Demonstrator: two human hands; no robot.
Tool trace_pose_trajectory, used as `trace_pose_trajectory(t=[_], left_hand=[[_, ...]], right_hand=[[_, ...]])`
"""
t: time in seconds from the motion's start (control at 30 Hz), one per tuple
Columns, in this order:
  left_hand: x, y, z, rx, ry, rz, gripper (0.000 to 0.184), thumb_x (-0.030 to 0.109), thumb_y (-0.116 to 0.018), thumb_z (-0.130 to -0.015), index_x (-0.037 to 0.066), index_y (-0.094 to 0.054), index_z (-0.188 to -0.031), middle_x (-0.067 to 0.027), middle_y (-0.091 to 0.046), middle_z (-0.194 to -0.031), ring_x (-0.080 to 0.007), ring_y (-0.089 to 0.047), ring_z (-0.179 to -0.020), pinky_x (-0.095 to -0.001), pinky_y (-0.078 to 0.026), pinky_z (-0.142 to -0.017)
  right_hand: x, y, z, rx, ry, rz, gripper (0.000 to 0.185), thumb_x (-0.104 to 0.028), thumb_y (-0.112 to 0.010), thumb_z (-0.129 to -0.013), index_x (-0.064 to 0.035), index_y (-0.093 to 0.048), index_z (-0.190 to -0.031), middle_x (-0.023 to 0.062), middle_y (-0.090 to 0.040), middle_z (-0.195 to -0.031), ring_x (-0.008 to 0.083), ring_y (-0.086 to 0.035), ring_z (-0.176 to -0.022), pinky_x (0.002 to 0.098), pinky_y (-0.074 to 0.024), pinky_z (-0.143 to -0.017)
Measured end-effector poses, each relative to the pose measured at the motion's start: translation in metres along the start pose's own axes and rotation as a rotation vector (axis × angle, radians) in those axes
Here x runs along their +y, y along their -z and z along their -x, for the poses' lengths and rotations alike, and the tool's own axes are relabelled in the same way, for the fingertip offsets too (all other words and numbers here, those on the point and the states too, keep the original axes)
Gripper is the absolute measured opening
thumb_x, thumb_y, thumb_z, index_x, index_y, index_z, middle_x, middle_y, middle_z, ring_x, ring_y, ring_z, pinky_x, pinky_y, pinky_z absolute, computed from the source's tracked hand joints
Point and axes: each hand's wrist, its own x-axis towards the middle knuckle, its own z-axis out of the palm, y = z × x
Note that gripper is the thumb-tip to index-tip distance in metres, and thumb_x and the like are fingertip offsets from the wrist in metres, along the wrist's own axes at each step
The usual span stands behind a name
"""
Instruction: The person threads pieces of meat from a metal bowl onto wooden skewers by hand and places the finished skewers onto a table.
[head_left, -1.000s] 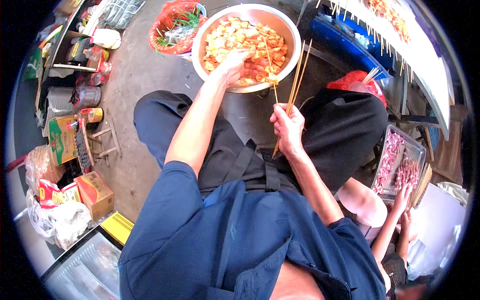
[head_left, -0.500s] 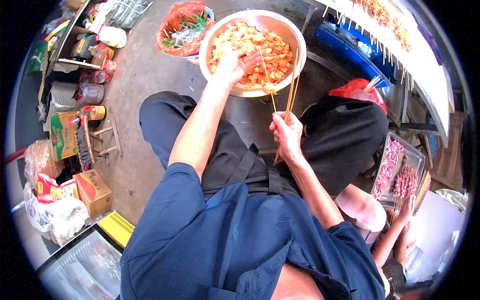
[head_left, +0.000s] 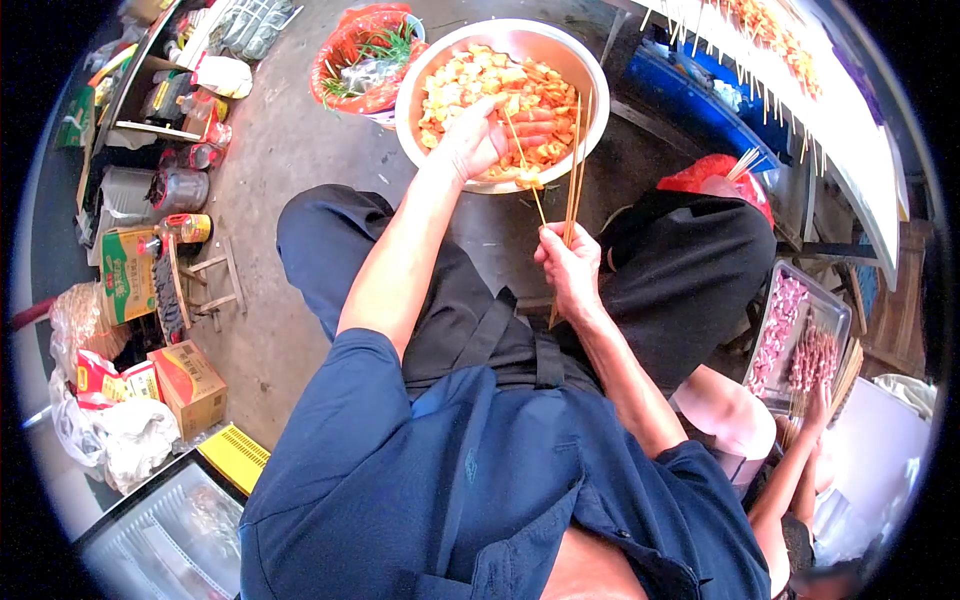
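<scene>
A large metal bowl (head_left: 602, 100) holds orange, marinated meat pieces (head_left: 462, 80). Over it, my left hand (head_left: 475, 140) has its thumb and fingers closed around a small meat piece at the tip of a thin wooden skewer (head_left: 541, 207). One meat piece (head_left: 529, 178) is threaded partway down that skewer. My right hand (head_left: 570, 265), between the knees, grips the skewer's lower end together with several bare skewers (head_left: 578, 165) that point up past the bowl's near rim. The left fingertips partly blend with the meat behind them.
A bucket lined with a red bag (head_left: 335, 75) stands beside the bowl. At upper right, a white table (head_left: 850, 130) carries loaded skewers. A tray (head_left: 842, 310) of meat skewers lies at right, near another person's hand (head_left: 816, 405). Boxes and bottles line the left.
The left hand has risen slightly and its thumb has closed toward the skewer tip. The skewers in the right hand have shifted slightly left. The other person's hand has moved up to the tray's skewers.
</scene>
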Motion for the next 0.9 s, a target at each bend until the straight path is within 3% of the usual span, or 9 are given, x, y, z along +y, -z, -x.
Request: trace_pose_trajectory(t=[0.1,0.17,0.23,0.57,0.9], left_hand=[[0.001,0.0,0.001,0.084,-0.098,-0.103,0.046,0.024,-0.032,-0.097,-0.007,-0.029,-0.131,-0.0311,-0.051,-0.119,-0.0395,-0.058,-0.104,-0.0463,-0.05,-0.09],[0.002,-0.003,0.003,0.308,-0.23,-0.167,0.04,0.017,-0.035,-0.096,-0.007,-0.033,-0.129,-0.0287,-0.053,-0.117,-0.0369,-0.059,-0.102,-0.0426,-0.053,-0.086],[0.005,-0.006,0.003,0.402,-0.302,-0.225,0.039,0.014,-0.035,-0.096,-0.007,-0.034,-0.128,-0.0281,-0.054,-0.117,-0.0365,-0.06,-0.101,-0.0421,-0.054,-0.085],[0.006,-0.002,-0.001,0.335,-0.443,-0.175,0.034,0.001,-0.039,-0.092,-0.006,-0.036,-0.126,-0.0243,-0.057,-0.111,-0.0347,-0.062,-0.097,-0.0409,-0.056,-0.079],[0.011,-0.004,0.004,0.406,-0.452,-0.284,0.033,0.0,-0.043,-0.091,-0.003,-0.04,-0.124,-0.0221,-0.058,-0.108,-0.0362,-0.064,-0.09,-0.0419,-0.058,-0.072]], right_hand=[[0.001,0.001,-0.001,0.006,-0.006,-0.023,0.009,-0.014,-0.059,-0.087,-0.0051,-0.058,-0.087,-0.0004,-0.055,-0.061,0.003,-0.042,-0.047,0.017,-0.0314,-0.041],[0.005,0.002,-0.003,-0.004,0.006,-0.004,0.008,-0.014,-0.06,-0.088,-0.0064,-0.058,-0.088,-0.0012,-0.055,-0.06,0.0017,-0.039,-0.042,0.016,-0.028,-0.038],[0.005,0.001,-0.002,-0.005,0.001,-0.002,0.008,-0.014,-0.06,-0.088,-0.0064,-0.058,-0.088,-0.0012,-0.055,-0.06,0.0016,-0.039,-0.042,0.0158,-0.0278,-0.038],[0.0,0.002,-0.001,-0.017,-0.014,-0.007,0.009,-0.014,-0.059,-0.087,-0.0051,-0.058,-0.088,-0.0009,-0.055,-0.06,0.0027,-0.042,-0.046,0.0171,-0.0305,-0.04],[0.0,0.002,-0.002,-0.036,-0.047,-0.027,0.008,-0.014,-0.06,-0.088,-0.0064,-0.058,-0.089,-0.0014,-0.055,-0.06,0.002,-0.038,-0.04,0.016,-0.0266,-0.036]])
